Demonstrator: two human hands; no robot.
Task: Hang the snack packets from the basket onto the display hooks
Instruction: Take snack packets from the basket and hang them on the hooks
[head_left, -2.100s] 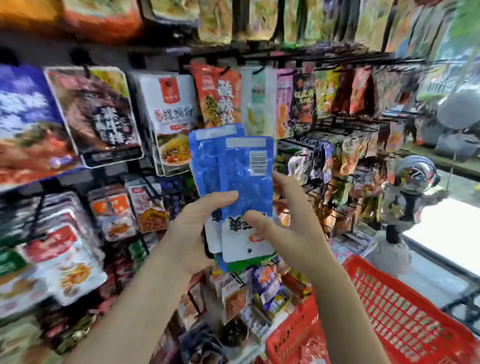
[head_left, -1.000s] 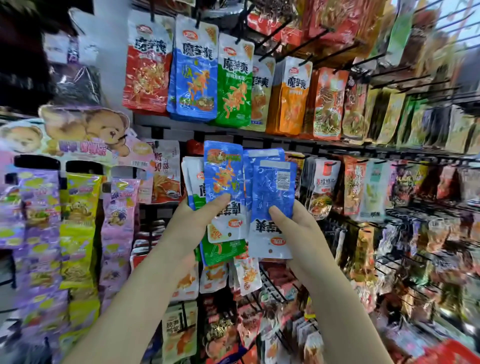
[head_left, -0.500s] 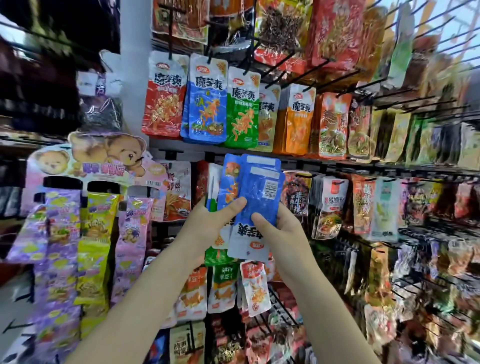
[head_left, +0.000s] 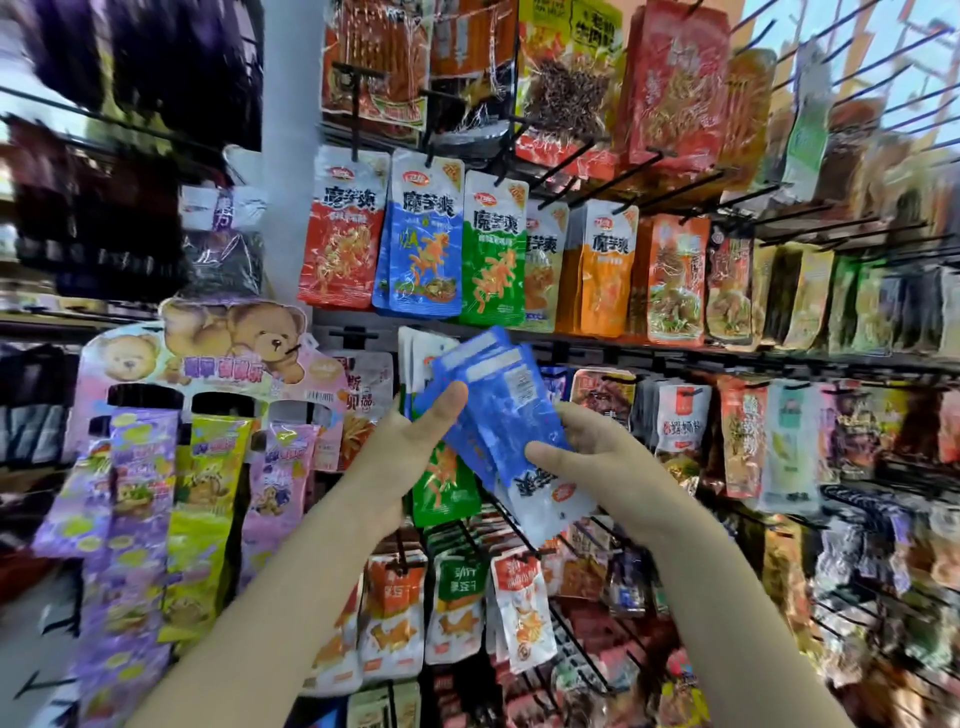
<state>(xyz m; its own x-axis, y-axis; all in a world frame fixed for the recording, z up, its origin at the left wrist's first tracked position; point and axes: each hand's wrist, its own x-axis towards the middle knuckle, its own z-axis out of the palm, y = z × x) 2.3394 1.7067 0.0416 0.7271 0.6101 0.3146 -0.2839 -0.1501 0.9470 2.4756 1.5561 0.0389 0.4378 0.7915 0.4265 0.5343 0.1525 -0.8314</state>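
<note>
I hold a small stack of blue snack packets (head_left: 501, 410) upside down and tilted, their backs and a barcode facing me, with a green packet (head_left: 441, 493) behind them. My left hand (head_left: 410, 452) grips the stack from the left, thumb across the front. My right hand (head_left: 597, 457) pinches the front blue packet at its lower right. Above hangs a row of matching packets on black hooks: red (head_left: 343, 228), blue (head_left: 423, 236), green (head_left: 493, 249) and orange (head_left: 605, 270). The basket is out of view.
Black display hooks (head_left: 597, 150) jut out from the rack toward me, loaded with packets in several rows. A bear-shaped card display (head_left: 228, 338) with purple and yellow packets hangs at the left. More small packets (head_left: 519, 608) hang below my hands.
The view has swung from the red basket up and left to the rack. My hands have tilted the blue packets to the left and moved closer to the row of matching packets.
</note>
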